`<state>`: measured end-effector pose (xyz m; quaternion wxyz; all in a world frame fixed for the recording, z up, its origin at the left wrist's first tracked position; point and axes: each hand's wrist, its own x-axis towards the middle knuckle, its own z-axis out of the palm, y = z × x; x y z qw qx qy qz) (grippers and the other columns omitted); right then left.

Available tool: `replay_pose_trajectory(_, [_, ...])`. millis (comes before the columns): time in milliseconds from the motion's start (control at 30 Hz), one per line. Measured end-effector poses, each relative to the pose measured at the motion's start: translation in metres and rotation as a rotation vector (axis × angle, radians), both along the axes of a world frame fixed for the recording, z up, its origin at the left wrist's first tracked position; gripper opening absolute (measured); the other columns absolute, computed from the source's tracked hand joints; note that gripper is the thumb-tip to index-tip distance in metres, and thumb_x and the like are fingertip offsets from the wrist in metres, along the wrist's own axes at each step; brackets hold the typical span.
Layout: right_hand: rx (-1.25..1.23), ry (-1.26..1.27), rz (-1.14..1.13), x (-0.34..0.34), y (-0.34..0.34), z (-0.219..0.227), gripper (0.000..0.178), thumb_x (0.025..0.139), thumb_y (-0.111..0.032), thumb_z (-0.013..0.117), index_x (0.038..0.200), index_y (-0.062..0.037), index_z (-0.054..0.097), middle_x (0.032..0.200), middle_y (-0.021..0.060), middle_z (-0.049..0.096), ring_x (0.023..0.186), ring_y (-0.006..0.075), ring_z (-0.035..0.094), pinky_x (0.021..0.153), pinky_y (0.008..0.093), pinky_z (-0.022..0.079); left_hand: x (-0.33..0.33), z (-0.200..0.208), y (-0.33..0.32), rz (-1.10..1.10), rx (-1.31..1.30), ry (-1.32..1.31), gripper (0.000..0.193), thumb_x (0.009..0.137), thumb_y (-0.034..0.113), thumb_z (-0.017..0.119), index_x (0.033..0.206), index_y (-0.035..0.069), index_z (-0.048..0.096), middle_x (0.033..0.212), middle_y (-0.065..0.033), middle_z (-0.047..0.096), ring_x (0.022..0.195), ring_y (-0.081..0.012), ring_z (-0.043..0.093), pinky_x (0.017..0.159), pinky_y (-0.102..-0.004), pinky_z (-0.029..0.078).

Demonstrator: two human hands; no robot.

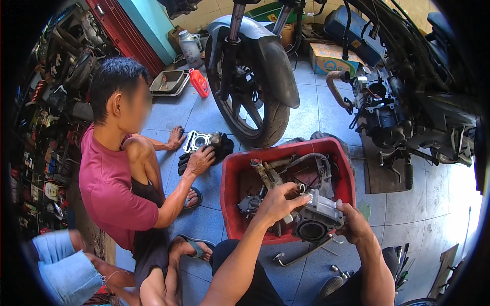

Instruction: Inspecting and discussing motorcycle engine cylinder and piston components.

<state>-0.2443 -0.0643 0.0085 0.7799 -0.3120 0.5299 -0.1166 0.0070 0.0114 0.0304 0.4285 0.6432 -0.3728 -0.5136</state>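
A silver engine cylinder block (320, 206) with a round dark bore is tilted over the near rim of a red plastic tub (228, 199). My right hand (354, 224) grips the block's right side, thumb along its edge. Against its upper left corner, my left hand (279, 204) is closed, thumb and fingertips pinched together. A small dark piece shows at those fingertips, too small to name. Inside the tub lie several metal engine parts (252, 203) and a greyish cover (321, 173), partly hidden by my left hand and the block.
A co-worker in a pink shirt (115, 178) squats at left, one hand on a gasket-topped engine part (201, 142) on black cloth. A motorcycle wheel (255, 97) stands beyond the tub. Its exposed engine (383, 107) is at right. Tools (403, 262) and a bent metal lever (301, 252) lie nearby.
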Motion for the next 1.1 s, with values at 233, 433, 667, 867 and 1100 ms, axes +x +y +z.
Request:
replay_pose_trajectory(233, [-0.013,0.009,-0.013,-0.001,0.000,-0.002,0.031,0.088,-0.038,0.063,0.100,-0.0094,0.063,0.074,0.0026,0.064,0.053,0.0147,0.055,0.047,0.0293,0.042,-0.001,0.004,0.000,-0.006,0.007,-0.009,0.039,0.084,0.029,0.080,0.105,-0.002,0.068,0.090,-0.0065,0.070,0.082,-0.0111,0.062,0.074,-0.0271,0.047])
replay_pose_trajectory(433, [-0.005,-0.002,-0.018,-0.002,0.000,-0.003,0.030,0.088,-0.037,0.063,0.101,-0.0095,0.062,0.077,0.0034,0.065,0.056,0.0159,0.059,0.047,0.0296,0.042,-0.001,0.001,0.000,0.004,0.001,0.001,0.039,0.083,0.029,0.080,0.105,-0.002,0.068,0.090,-0.0065,0.070,0.082,-0.0110,0.062,0.074,-0.0271,0.047])
replay_pose_trajectory(667, [-0.001,-0.017,-0.007,-0.002,0.000,-0.003,0.034,0.089,-0.040,0.064,0.103,-0.0095,0.063,0.077,0.0029,0.066,0.057,0.0156,0.060,0.048,0.0297,0.044,0.000,-0.002,0.000,-0.006,-0.005,-0.006,0.039,0.084,0.031,0.078,0.104,-0.002,0.070,0.093,-0.0113,0.073,0.084,-0.0162,0.066,0.076,-0.0296,0.050])
replay_pose_trajectory(867, [-0.003,-0.022,0.008,-0.003,0.000,-0.005,0.035,0.088,-0.041,0.064,0.101,-0.0088,0.064,0.076,0.0034,0.066,0.056,0.0154,0.060,0.048,0.0300,0.046,-0.001,0.002,0.003,0.007,-0.003,0.013,0.036,0.084,0.027,0.079,0.103,-0.001,0.068,0.090,-0.0056,0.070,0.082,-0.0102,0.062,0.074,-0.0259,0.047])
replay_pose_trajectory(1100, [-0.028,0.039,-0.061,-0.002,0.004,0.010,0.038,0.088,-0.042,0.066,0.083,-0.0044,0.063,0.063,0.0001,0.053,0.051,0.0151,0.051,0.049,0.0319,0.043,-0.004,-0.004,-0.001,-0.015,-0.009,0.035,0.037,0.085,0.025,0.078,0.107,-0.002,0.068,0.094,-0.0071,0.070,0.085,-0.0118,0.063,0.076,-0.0270,0.048])
